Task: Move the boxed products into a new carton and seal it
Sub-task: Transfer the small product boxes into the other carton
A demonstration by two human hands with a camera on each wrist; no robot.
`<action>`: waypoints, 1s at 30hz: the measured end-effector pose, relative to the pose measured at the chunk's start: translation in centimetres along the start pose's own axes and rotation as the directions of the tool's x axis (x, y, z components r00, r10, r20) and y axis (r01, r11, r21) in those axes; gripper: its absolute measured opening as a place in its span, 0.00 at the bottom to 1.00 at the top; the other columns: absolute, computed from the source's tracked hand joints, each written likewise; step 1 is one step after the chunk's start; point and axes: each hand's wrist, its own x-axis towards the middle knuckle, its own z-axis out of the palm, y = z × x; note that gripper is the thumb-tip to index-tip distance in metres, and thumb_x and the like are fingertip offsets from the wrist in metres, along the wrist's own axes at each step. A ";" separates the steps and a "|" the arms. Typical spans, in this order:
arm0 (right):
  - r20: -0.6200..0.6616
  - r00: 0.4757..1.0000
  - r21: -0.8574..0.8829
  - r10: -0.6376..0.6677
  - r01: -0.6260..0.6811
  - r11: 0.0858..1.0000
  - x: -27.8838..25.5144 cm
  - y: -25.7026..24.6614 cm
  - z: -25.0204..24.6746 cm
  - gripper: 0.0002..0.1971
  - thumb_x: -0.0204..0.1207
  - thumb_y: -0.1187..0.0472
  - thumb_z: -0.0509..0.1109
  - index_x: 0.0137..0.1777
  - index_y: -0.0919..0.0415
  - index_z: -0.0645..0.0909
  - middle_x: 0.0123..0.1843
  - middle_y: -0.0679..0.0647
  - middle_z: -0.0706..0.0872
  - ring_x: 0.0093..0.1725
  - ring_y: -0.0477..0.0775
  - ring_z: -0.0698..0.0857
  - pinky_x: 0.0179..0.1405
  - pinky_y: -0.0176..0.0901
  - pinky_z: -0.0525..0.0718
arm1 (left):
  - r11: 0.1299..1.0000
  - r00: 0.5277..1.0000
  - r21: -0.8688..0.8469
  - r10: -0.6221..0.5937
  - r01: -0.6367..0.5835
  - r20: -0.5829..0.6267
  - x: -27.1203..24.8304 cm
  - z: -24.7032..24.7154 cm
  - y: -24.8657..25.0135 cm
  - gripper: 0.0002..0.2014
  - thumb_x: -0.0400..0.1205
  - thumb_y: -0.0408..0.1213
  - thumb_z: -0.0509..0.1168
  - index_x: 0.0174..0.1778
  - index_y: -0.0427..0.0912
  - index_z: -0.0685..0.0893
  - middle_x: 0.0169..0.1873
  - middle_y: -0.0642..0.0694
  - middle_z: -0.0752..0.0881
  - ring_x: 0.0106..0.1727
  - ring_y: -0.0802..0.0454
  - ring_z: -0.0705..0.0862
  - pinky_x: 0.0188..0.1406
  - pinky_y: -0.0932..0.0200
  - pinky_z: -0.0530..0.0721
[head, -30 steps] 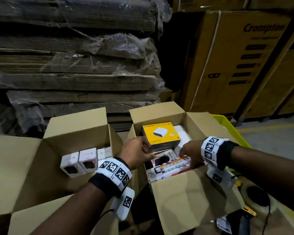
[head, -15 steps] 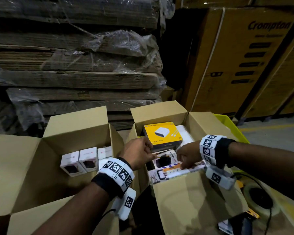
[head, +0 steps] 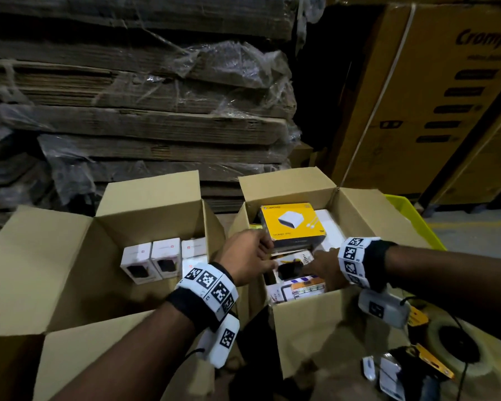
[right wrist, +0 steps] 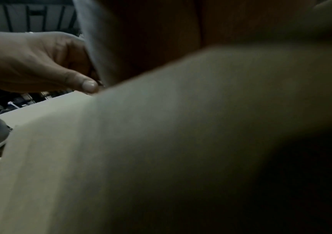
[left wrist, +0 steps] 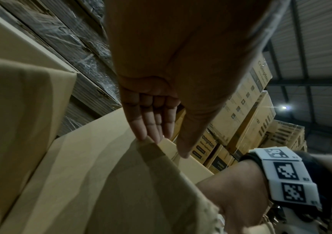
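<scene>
Left hand [head: 248,256]: reaching into the right-hand carton [head: 315,328], fingers straight and loosely together in the left wrist view, tips at a cardboard edge, gripping nothing seen. Right hand [head: 326,270]: inside the same carton, fingers hidden among the products; whether it grips anything cannot be told. Contents: yellow charger box [head: 292,224] on top at the far side; assorted printed boxes below, nearer the hands. Left-hand carton [head: 55,270]: flaps open, small white boxes [head: 151,261] standing in a row inside. Tape roll [head: 457,345]: on the floor, right. Step, judged: transfer under way, sealing not begun. Next move calls for a firm hold on one box, lifted clear of the flap, carried left.
</scene>
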 end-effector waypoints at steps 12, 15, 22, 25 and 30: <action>-0.452 0.873 0.518 0.180 0.093 0.850 -7.5 1.9 -3.4 0.37 0.58 0.49 0.85 0.66 0.47 0.72 0.57 0.50 0.77 0.50 0.50 0.80 0.46 0.40 0.78 | 0.993 0.961 -0.119 -0.055 0.023 -0.269 -2.5 -2.8 0.8 0.09 0.82 0.37 0.70 0.57 0.46 0.83 0.41 0.57 0.86 0.41 0.62 0.85 0.46 0.61 0.84; -0.592 0.772 0.588 0.233 0.215 0.780 -11.7 1.5 -4.3 0.34 0.61 0.44 0.83 0.64 0.45 0.71 0.55 0.46 0.82 0.48 0.40 0.82 0.44 0.35 0.79 | 0.991 0.955 -0.132 -0.056 0.017 -0.292 -3.5 -3.7 1.0 0.08 0.82 0.38 0.70 0.56 0.47 0.83 0.39 0.58 0.85 0.38 0.64 0.84 0.45 0.61 0.84; -0.619 0.748 0.709 0.241 0.400 0.581 -16.2 -5.2 0.0 0.35 0.63 0.41 0.80 0.67 0.46 0.69 0.45 0.43 0.78 0.43 0.38 0.79 0.42 0.29 0.76 | 0.990 0.953 -0.138 -0.043 0.001 -0.299 -6.1 -4.3 0.2 0.08 0.81 0.38 0.71 0.54 0.47 0.84 0.42 0.53 0.88 0.40 0.58 0.87 0.47 0.54 0.88; -0.600 0.763 0.751 0.240 0.433 0.499 -16.1 -9.7 2.7 0.33 0.65 0.46 0.80 0.67 0.49 0.69 0.51 0.52 0.82 0.48 0.45 0.82 0.48 0.37 0.81 | 0.992 0.960 -0.126 -0.018 -0.018 -0.279 -7.6 -4.5 0.0 0.09 0.81 0.38 0.71 0.56 0.45 0.84 0.42 0.55 0.87 0.38 0.63 0.84 0.44 0.60 0.84; -0.601 0.776 0.718 0.190 0.420 0.554 -14.9 -14.7 7.2 0.34 0.68 0.40 0.77 0.69 0.47 0.66 0.60 0.45 0.80 0.59 0.41 0.82 0.59 0.44 0.82 | 0.988 0.971 -0.141 0.030 -0.066 -0.238 -9.5 -4.8 -0.7 0.11 0.79 0.40 0.74 0.55 0.46 0.83 0.40 0.57 0.86 0.40 0.58 0.86 0.47 0.55 0.87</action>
